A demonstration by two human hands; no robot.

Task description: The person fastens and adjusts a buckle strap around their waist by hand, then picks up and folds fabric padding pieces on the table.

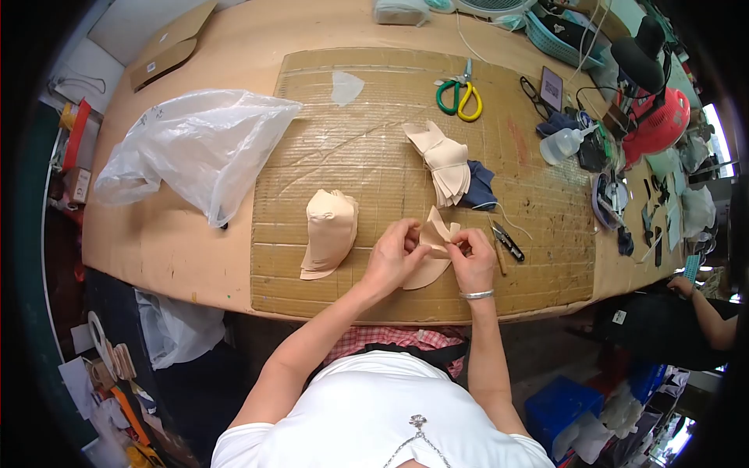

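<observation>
My left hand (pixel 396 255) pinches the left side of a beige leather-like piece (pixel 434 226) at the front of the cardboard mat. On its right edge my right hand (pixel 473 259), with a silver bangle at the wrist, closes thumb and fingers. The piece stands folded upward between the hands, and a curved part lies flat below them. Left of my left hand is a stack of similar curved beige pieces (pixel 331 232). Beyond my hands lies a fanned bundle of beige pieces (pixel 446 165), beside a dark blue cloth (pixel 479 186).
A cutter knife (pixel 509 242) and a thin brown stick (pixel 499 253) lie right of my right hand. Scissors (pixel 462 95) rest farther back. A clear plastic bag (pixel 199 148) covers the left side. A squeeze bottle (pixel 563 145), phone (pixel 551 87) and red lamp (pixel 659 121) stand right.
</observation>
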